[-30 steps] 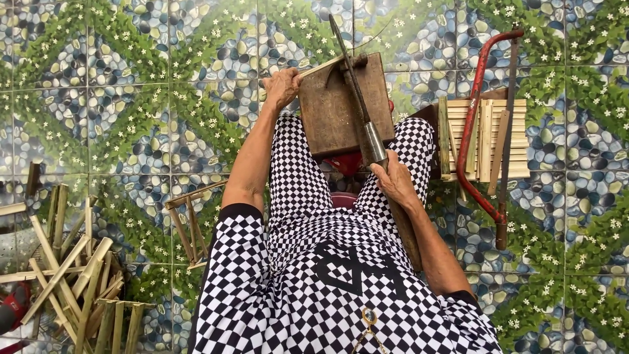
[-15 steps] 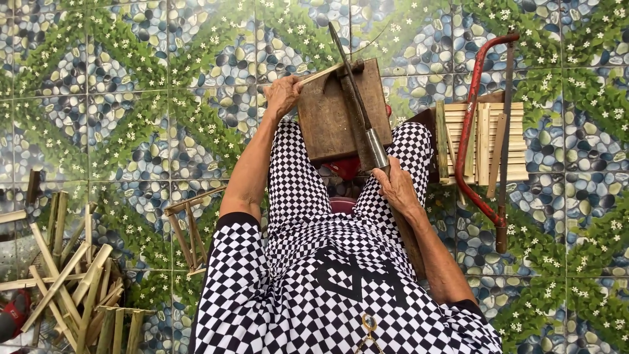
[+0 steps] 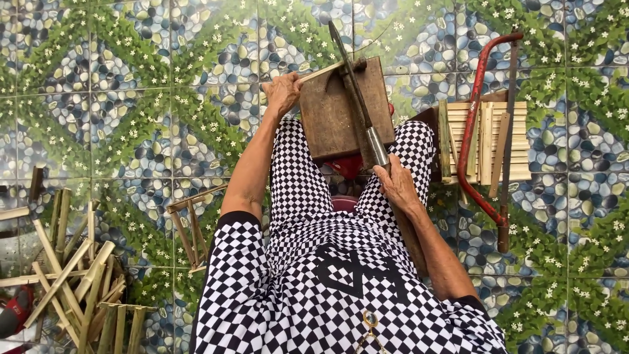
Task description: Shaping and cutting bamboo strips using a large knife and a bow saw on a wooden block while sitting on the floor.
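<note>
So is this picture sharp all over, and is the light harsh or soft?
In the head view the light is soft and even, with only faint shadows under the wooden block and no glare on the tiled floor. The left hand, the right hand and the long knife look sharp; the bamboo strips at the left edge are slightly softer and stretched by the wide lens.

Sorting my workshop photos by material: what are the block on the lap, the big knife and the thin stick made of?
Block: probably wood, brown, worn, matte. Knife: likely dark, dull metal, shinier near the handle. Stick: pale, perhaps split bamboo.
</note>
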